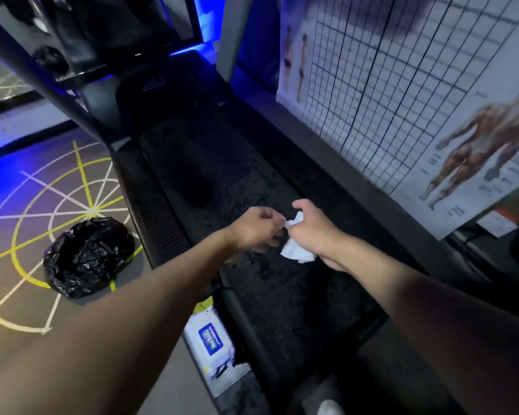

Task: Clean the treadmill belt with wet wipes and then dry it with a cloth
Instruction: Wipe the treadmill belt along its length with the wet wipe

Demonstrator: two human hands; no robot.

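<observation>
The black treadmill belt (222,175) runs from the middle of the view toward the console at the top. Both my hands hover over its middle stretch. My right hand (312,229) grips a crumpled white wet wipe (295,253) that hangs below its fingers. My left hand (255,229) is just left of it, fingers curled toward the wipe's upper corner; motion blur hides whether they pinch it. A white pack of wet wipes (213,345) with a blue label lies on the floor by the treadmill's left side rail.
A bin lined with a black bag (86,256) stands on the floor left of the treadmill, on yellow and white floor lines. A wire grid panel with anatomy posters (417,94) lines the right side. The treadmill console and uprights (81,55) rise at the top left.
</observation>
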